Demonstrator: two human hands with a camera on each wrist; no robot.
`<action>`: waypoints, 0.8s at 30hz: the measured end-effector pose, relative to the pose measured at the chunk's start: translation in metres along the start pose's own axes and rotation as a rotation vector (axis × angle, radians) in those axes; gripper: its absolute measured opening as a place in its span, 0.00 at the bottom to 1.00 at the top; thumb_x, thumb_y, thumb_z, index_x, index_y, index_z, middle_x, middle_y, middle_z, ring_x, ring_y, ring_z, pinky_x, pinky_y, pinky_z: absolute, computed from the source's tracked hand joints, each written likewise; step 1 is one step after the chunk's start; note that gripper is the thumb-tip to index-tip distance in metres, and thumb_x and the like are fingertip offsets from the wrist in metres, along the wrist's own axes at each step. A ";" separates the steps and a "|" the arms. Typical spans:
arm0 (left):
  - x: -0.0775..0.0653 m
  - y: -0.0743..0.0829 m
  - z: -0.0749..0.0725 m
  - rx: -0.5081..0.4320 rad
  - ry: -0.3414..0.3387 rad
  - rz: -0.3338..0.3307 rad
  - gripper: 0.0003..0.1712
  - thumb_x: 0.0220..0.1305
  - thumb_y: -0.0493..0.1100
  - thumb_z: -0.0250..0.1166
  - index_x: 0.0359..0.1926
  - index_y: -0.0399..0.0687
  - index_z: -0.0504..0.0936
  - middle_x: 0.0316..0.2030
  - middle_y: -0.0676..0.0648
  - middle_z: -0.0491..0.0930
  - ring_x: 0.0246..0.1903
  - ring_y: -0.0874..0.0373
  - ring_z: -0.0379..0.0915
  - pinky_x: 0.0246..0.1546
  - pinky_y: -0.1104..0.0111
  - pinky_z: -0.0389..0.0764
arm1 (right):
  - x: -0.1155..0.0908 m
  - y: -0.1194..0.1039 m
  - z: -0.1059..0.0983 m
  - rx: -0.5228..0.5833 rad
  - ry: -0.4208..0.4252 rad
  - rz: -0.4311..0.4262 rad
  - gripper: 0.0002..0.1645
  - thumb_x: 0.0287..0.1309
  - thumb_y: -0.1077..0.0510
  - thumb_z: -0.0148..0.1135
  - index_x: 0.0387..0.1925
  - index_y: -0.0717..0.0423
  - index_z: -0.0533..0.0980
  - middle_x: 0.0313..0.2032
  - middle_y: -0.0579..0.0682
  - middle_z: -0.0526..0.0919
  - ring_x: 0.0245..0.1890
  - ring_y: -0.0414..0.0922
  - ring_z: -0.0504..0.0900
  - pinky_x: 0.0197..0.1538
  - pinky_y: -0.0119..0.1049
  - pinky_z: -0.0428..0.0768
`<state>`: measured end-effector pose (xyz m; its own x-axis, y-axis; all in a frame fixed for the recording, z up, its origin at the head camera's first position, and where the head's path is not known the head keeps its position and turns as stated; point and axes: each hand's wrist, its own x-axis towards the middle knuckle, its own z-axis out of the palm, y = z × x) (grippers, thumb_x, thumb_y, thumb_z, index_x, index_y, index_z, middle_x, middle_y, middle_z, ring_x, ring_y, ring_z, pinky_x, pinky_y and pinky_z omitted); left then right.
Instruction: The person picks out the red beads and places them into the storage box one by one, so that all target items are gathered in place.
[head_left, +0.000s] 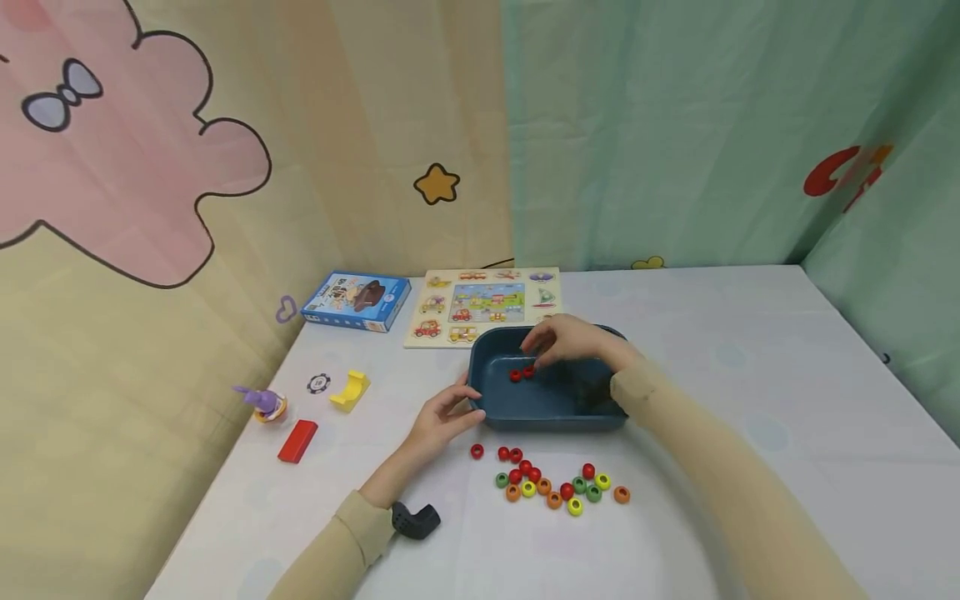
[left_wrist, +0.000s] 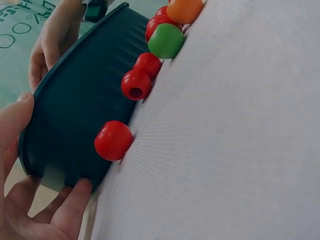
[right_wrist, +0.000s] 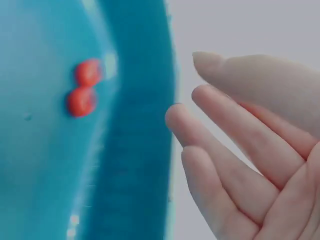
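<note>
My left hand (head_left: 438, 419) holds the left front corner of a dark blue plastic basin (head_left: 551, 423). In the left wrist view, its thumb and fingers (left_wrist: 72, 212) lie against the basin's rim and outer wall. Over the basin, my right hand (head_left: 573, 340) is bent down with loose fingers. The right wrist view shows that hand (right_wrist: 250, 145) with nothing between thumb and fingers. Two red beads (right_wrist: 81, 101) sit side by side on the basin floor. In front of the basin lie several loose beads (head_left: 543, 486) in red, green, orange and yellow.
Behind the basin lies a wooden picture puzzle board (head_left: 442, 300), with a blue box (head_left: 356, 300) beside it. To the left are a yellow block (head_left: 350, 390), a red block (head_left: 297, 441), a round chip (head_left: 318, 383) and a purple figure (head_left: 264, 403). A black curved object (head_left: 416, 522) is by my left wrist.
</note>
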<state>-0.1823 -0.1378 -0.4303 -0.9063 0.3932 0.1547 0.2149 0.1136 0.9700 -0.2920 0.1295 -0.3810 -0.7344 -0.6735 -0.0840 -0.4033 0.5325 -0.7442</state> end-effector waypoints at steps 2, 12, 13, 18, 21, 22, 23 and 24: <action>0.000 -0.001 0.001 0.005 0.000 -0.005 0.18 0.57 0.39 0.62 0.45 0.33 0.72 0.66 0.43 0.51 0.64 0.51 0.47 0.57 0.56 0.61 | -0.019 -0.012 -0.006 0.032 0.035 -0.041 0.21 0.48 0.59 0.66 0.46 0.58 0.76 0.43 0.53 0.79 0.40 0.43 0.79 0.42 0.36 0.78; 0.001 -0.002 -0.003 0.004 -0.007 0.024 0.20 0.56 0.38 0.62 0.46 0.28 0.71 0.65 0.41 0.51 0.65 0.54 0.45 0.59 0.54 0.57 | -0.124 -0.014 0.045 0.211 0.078 -0.269 0.14 0.51 0.58 0.63 0.41 0.55 0.76 0.37 0.51 0.81 0.33 0.42 0.79 0.35 0.37 0.80; 0.001 -0.002 -0.003 0.004 -0.008 0.023 0.20 0.56 0.39 0.62 0.46 0.28 0.71 0.65 0.41 0.51 0.64 0.54 0.45 0.59 0.54 0.57 | -0.129 -0.011 0.052 0.192 0.108 -0.288 0.13 0.50 0.59 0.64 0.41 0.55 0.76 0.37 0.50 0.81 0.33 0.41 0.79 0.35 0.36 0.80; 0.001 -0.005 -0.003 0.006 -0.003 0.034 0.20 0.56 0.40 0.62 0.46 0.30 0.71 0.66 0.41 0.51 0.64 0.52 0.45 0.58 0.54 0.59 | -0.145 -0.007 0.077 0.143 0.204 -0.361 0.13 0.49 0.64 0.64 0.39 0.56 0.77 0.35 0.52 0.81 0.33 0.42 0.79 0.33 0.38 0.80; 0.001 -0.004 -0.003 -0.001 -0.001 0.026 0.20 0.56 0.40 0.63 0.46 0.31 0.71 0.66 0.41 0.50 0.64 0.49 0.46 0.57 0.56 0.62 | -0.146 0.000 0.087 0.138 0.221 -0.355 0.14 0.47 0.65 0.65 0.39 0.57 0.77 0.35 0.53 0.81 0.34 0.44 0.79 0.34 0.40 0.79; 0.001 -0.004 -0.003 -0.007 -0.002 0.021 0.21 0.56 0.41 0.63 0.47 0.31 0.71 0.66 0.41 0.50 0.64 0.47 0.46 0.56 0.57 0.63 | -0.145 0.004 0.090 0.134 0.234 -0.343 0.14 0.46 0.65 0.66 0.38 0.57 0.77 0.35 0.52 0.81 0.34 0.45 0.79 0.34 0.40 0.79; 0.001 -0.004 -0.003 -0.013 -0.004 0.016 0.21 0.56 0.41 0.63 0.47 0.31 0.71 0.66 0.41 0.50 0.64 0.46 0.47 0.55 0.58 0.64 | -0.144 0.008 0.092 0.132 0.242 -0.326 0.14 0.46 0.63 0.66 0.38 0.57 0.77 0.36 0.51 0.81 0.35 0.44 0.78 0.35 0.39 0.79; 0.001 -0.004 -0.003 -0.021 -0.007 0.008 0.21 0.56 0.41 0.63 0.47 0.31 0.71 0.66 0.42 0.50 0.63 0.45 0.47 0.54 0.59 0.65 | -0.143 0.013 0.094 0.125 0.251 -0.306 0.15 0.45 0.62 0.67 0.38 0.56 0.77 0.36 0.50 0.81 0.35 0.44 0.78 0.36 0.38 0.78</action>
<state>-0.1850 -0.1403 -0.4333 -0.9021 0.4002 0.1614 0.2144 0.0910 0.9725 -0.1406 0.1842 -0.4410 -0.7074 -0.6368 0.3067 -0.5659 0.2503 -0.7856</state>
